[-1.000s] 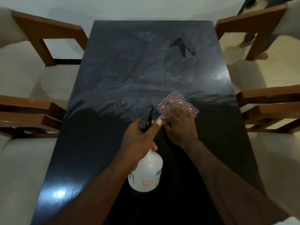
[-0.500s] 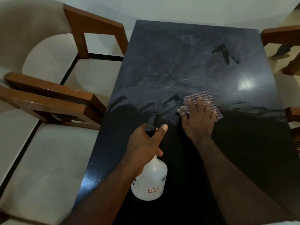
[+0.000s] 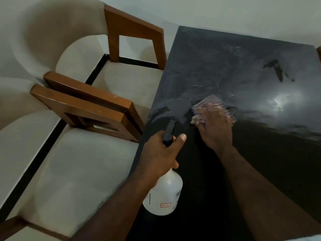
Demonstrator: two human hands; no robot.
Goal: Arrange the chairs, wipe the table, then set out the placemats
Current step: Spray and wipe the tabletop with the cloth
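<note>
A glossy black table (image 3: 251, 162) fills the right half of the view, with wet streaks across its far part. My right hand (image 3: 215, 131) presses flat on a checked cloth (image 3: 210, 103) lying on the table near its left edge; the cloth is blurred. My left hand (image 3: 161, 153) grips the neck of a white spray bottle (image 3: 165, 195) with a black nozzle, held upright just above the table's left edge. Two cream-cushioned chairs with brown wooden arms, a far chair (image 3: 128, 84) and a near chair (image 3: 73, 167), stand side by side along the table's left side.
A bright light reflection (image 3: 278, 103) shows on the table at right. A dark dry patch (image 3: 278, 70) sits on the far wet area. The wooden edge of another chair (image 3: 319, 53) peeks in at the right border. Pale floor lies beyond the table.
The view has swung left, bringing the left chairs into sight. My right hand has slid the cloth leftward across the table. My left hand keeps holding the spray bottle.
</note>
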